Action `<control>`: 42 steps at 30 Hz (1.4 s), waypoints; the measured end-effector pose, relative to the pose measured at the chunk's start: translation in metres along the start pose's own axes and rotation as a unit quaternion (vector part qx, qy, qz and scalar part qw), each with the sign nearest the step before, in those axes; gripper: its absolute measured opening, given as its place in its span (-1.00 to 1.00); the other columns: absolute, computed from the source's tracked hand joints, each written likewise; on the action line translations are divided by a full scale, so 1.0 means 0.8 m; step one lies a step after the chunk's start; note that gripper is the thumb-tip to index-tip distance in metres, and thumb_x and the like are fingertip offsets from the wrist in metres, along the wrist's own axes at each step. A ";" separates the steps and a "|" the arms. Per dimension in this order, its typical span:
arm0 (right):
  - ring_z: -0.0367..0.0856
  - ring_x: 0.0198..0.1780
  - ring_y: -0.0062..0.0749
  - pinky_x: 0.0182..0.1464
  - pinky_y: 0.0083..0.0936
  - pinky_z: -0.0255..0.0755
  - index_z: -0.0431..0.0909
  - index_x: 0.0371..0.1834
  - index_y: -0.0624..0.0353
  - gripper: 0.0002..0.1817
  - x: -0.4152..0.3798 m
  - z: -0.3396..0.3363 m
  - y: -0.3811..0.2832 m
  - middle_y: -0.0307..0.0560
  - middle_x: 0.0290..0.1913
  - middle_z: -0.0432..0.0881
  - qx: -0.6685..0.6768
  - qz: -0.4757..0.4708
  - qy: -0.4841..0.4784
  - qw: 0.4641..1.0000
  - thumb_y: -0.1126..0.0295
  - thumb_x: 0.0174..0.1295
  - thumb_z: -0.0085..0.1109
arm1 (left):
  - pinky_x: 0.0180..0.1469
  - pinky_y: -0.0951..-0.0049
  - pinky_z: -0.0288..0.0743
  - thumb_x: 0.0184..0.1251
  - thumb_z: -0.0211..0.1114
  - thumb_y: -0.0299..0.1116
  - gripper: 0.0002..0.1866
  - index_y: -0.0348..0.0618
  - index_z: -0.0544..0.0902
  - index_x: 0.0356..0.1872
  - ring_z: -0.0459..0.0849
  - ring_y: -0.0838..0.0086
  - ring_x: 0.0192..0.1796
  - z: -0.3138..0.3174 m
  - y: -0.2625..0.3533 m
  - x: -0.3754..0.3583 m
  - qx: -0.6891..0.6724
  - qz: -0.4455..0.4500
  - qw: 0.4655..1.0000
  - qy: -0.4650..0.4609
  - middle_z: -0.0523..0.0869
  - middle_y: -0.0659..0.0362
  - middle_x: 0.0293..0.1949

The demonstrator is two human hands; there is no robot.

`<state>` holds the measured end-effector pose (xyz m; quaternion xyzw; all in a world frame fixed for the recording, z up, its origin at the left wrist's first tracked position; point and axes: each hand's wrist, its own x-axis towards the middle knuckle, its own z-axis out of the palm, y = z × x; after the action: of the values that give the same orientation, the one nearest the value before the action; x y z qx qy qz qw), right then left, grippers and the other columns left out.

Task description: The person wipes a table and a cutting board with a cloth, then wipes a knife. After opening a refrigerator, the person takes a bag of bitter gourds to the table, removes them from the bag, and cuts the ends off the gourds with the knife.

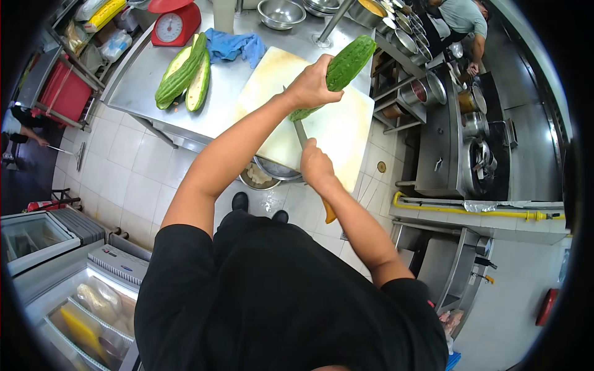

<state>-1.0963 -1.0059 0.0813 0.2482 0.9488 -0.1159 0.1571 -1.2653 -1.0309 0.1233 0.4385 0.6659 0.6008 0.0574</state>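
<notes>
My left hand grips a long green gourd and holds it tilted above the white cutting board. Its lower end pokes out below my fist. My right hand is closed around a knife. The blade points up toward the gourd's lower end, and the orange handle end sticks out behind my wrist. The board lies on a steel table.
Cut gourd halves lie left of the board, beside a blue cloth and a red scale. Steel bowls stand at the back. A bowl sits under the table. Another person stands by the stove. A freezer stands lower left.
</notes>
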 end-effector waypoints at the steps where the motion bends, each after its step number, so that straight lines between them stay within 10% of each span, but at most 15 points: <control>1: 0.67 -0.12 0.24 -0.04 -0.07 0.55 0.33 -0.12 0.35 -0.83 -0.003 0.005 0.001 0.43 -0.21 0.64 0.008 0.007 0.000 1.000 0.53 0.28 -0.16 | 0.03 0.33 0.52 -0.06 0.50 -0.25 -0.28 -0.31 0.36 0.13 0.66 0.28 -0.08 -0.003 -0.001 -0.001 0.006 -0.015 1.000 0.005 0.66 -0.01 -0.13; 10: 0.65 -0.20 0.28 -0.10 0.00 0.52 0.30 -0.11 0.32 -0.83 -0.008 0.019 0.008 0.41 -0.26 0.64 0.019 -0.032 0.051 0.998 0.46 0.32 -0.14 | -0.12 0.39 0.57 -0.09 0.56 -0.30 -0.47 -0.30 0.53 -0.10 0.65 0.44 -0.22 -0.093 -0.086 0.051 -0.093 -0.090 0.963 0.237 0.67 0.12 -0.25; 18: 0.57 -0.22 0.31 -0.14 0.05 0.46 0.29 -0.15 0.30 -0.77 0.004 -0.001 0.027 0.37 -0.25 0.56 0.048 -0.055 0.093 0.993 0.31 0.40 -0.08 | -0.38 0.33 0.63 -0.02 0.53 -0.42 -0.61 -0.41 0.61 -0.18 0.70 0.38 -0.44 -0.265 -0.036 0.030 -0.253 -0.249 0.929 0.107 0.71 0.05 -0.42; 20: 0.56 -0.23 0.30 -0.16 0.04 0.47 0.29 -0.14 0.32 -0.78 0.019 -0.007 0.028 0.36 -0.23 0.52 0.068 -0.059 0.128 0.988 0.34 0.39 -0.09 | -0.39 0.27 0.66 -0.02 0.52 -0.43 -0.61 -0.44 0.60 -0.19 0.71 0.34 -0.43 -0.271 -0.057 0.012 -0.234 -0.383 0.891 0.073 0.70 0.02 -0.39; 30: 0.56 -0.19 0.21 -0.14 -0.03 0.47 0.38 -0.13 0.25 -0.76 0.084 -0.014 0.039 0.28 -0.12 0.45 0.081 -0.021 0.241 0.967 0.45 0.18 0.13 | -0.06 0.21 0.60 0.15 0.30 -0.24 -0.47 -0.51 0.51 0.02 0.70 0.21 -0.22 -0.213 -0.198 -0.036 -0.113 -0.471 0.874 0.029 0.69 -0.05 -0.24; 35: 0.52 -0.13 0.11 -0.16 -0.09 0.48 0.41 -0.19 0.22 -0.74 0.094 0.001 0.059 0.16 -0.14 0.45 0.088 -0.033 0.299 0.949 0.38 0.15 0.26 | 0.32 0.17 0.29 0.20 0.17 -0.23 -0.25 -0.63 0.20 0.30 0.48 -0.12 0.20 -0.222 -0.177 -0.045 0.239 -0.318 0.918 -0.018 0.46 -0.38 0.15; 42: 0.50 -0.02 0.10 -0.03 0.01 0.40 0.52 -0.13 0.24 -0.74 0.063 -0.030 0.055 0.09 -0.03 0.53 0.035 0.003 0.180 0.983 0.41 0.12 0.26 | 0.10 0.21 0.47 0.31 0.10 -0.51 -0.47 -0.48 0.31 0.30 0.61 0.04 0.04 -0.227 -0.080 -0.101 0.312 -0.051 0.933 0.171 0.60 -0.24 -0.02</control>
<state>-1.1215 -0.9392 0.0793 0.2732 0.9562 -0.1021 -0.0243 -1.3583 -1.2130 0.0820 0.2906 0.8409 0.4251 -0.1664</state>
